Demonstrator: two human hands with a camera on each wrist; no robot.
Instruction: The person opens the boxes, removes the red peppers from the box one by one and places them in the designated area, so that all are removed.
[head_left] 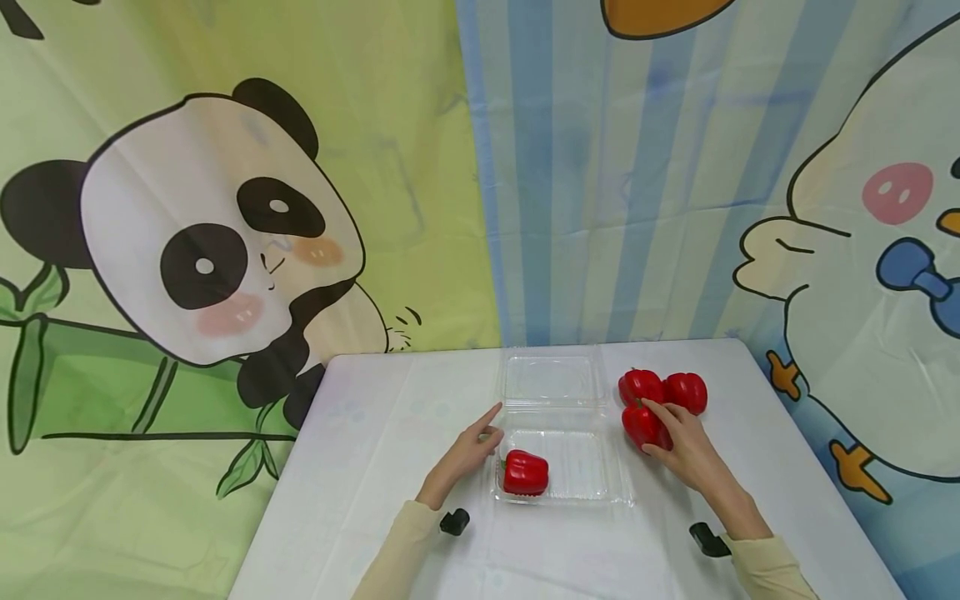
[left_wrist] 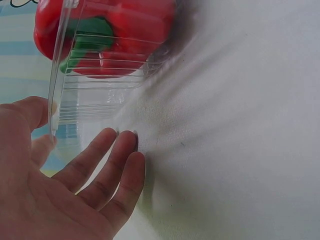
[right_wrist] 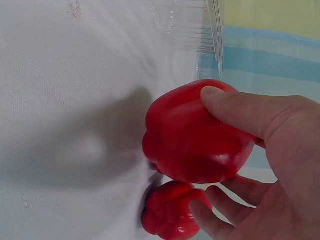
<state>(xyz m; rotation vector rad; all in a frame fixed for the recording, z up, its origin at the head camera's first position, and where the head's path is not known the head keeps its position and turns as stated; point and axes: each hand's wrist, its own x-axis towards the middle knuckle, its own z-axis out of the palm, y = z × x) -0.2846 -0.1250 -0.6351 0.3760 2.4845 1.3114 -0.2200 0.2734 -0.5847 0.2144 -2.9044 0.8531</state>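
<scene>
My right hand point(head_left: 686, 446) grips a red bell pepper point(right_wrist: 192, 135) between thumb and fingers, at the right of the table. Right behind it are two more red bell peppers point(head_left: 641, 385); one of them point(right_wrist: 172, 212) shows below the held one in the right wrist view. A clear plastic clamshell container point(head_left: 585, 467) lies with its lid point(head_left: 551, 379) folded back. One red bell pepper point(head_left: 526, 472) sits in its near left corner, green stem facing left. My left hand point(head_left: 467, 454) rests at the container's left edge, thumb at the rim point(left_wrist: 56, 100), other fingers extended.
A white-covered table point(head_left: 360, 475) carries everything. Behind it hangs a cartoon backdrop, with a panda point(head_left: 217, 225) at left and a white bird point(head_left: 870, 333) at right. Dark wrist-camera mounts point(head_left: 454, 522) stick out beside both wrists.
</scene>
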